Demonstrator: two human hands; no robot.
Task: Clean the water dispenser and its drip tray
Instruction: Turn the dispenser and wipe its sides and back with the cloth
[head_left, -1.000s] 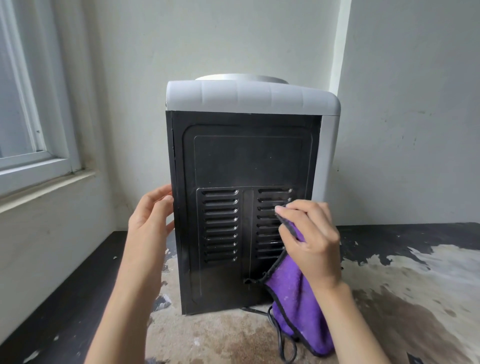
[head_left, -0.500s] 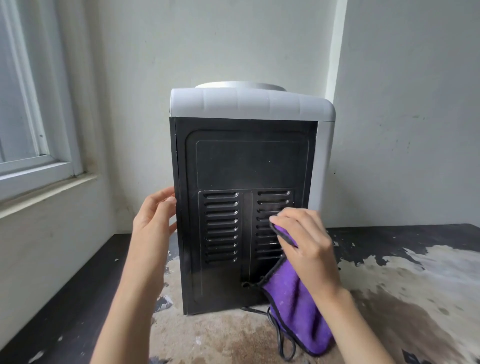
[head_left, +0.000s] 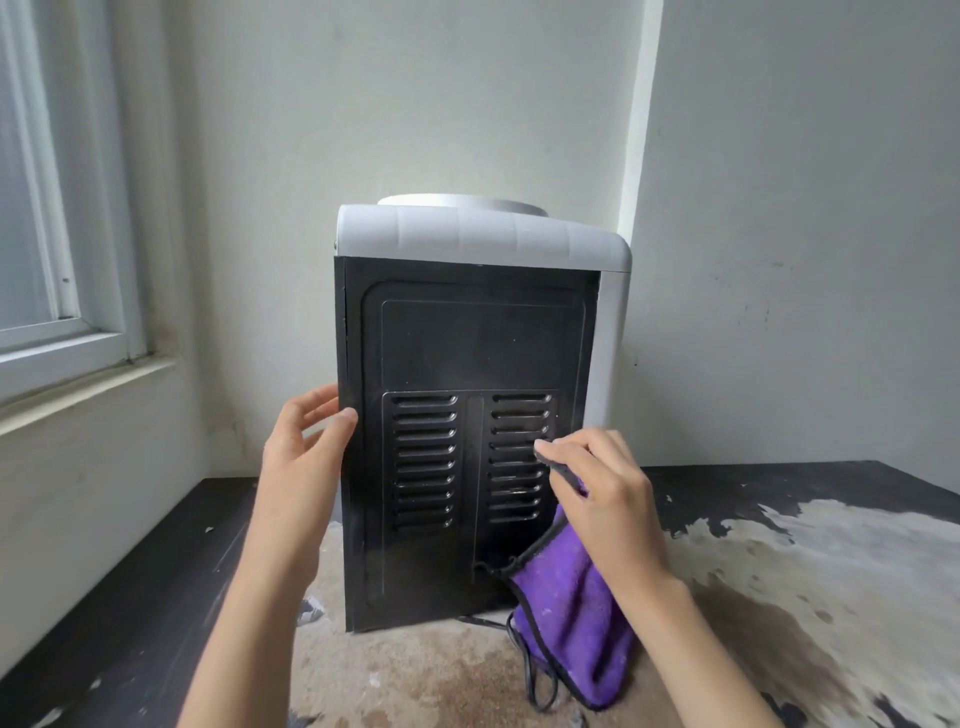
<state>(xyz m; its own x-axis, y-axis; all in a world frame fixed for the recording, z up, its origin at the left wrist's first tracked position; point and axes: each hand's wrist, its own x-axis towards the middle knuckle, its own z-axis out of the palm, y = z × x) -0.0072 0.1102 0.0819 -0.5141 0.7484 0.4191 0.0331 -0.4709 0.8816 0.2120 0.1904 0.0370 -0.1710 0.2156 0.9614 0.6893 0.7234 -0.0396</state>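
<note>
**Pinch grip on cloth at right vent bank, dispenser rear panel**

Pinched between thumb and curled fingers of the right hand (head_left: 608, 499) is a fold of the purple fuzzy microfibre cloth with black stitched edging (head_left: 571, 623). The gripped fold is pressed against the right-hand column of louvred slots (head_left: 519, 457); the rest of the cloth hangs slack toward 6 o'clock, its lower end on the table.

Left hand (head_left: 301, 447): fingers fairly straight, wrapped round the dispenser's left vertical edge at 9 o'clock of the panel, thumb tip on the black face, remaining fingers behind the edge. Nothing enclosed in it.

Tabletop water dispenser, boxy, with a grey-white moulded plastic top (head_left: 478, 291), stands upright at frame centre, rear side to camera. Rear panel: matte black sheet metal, stamped with a raised rounded-rectangle border, faint dust film. Two columns of horizontal rounded slots in the lower half. Top cap has rounded corners and shallow ribs; a round pale rim rises at 12 o'clock. Drip tray not visible from this side.

Thin black power cord (head_left: 530, 675) exits near the panel's base and loops on the table toward 6 o'clock, partly under the cloth.

Worn dark table (head_left: 156, 597): black coating flaked away in large patches to pale, mottled brown-beige.

Surroundings: matte off-white walls; white-framed window with sill (head_left: 57, 332) at 9 o'clock.
</note>
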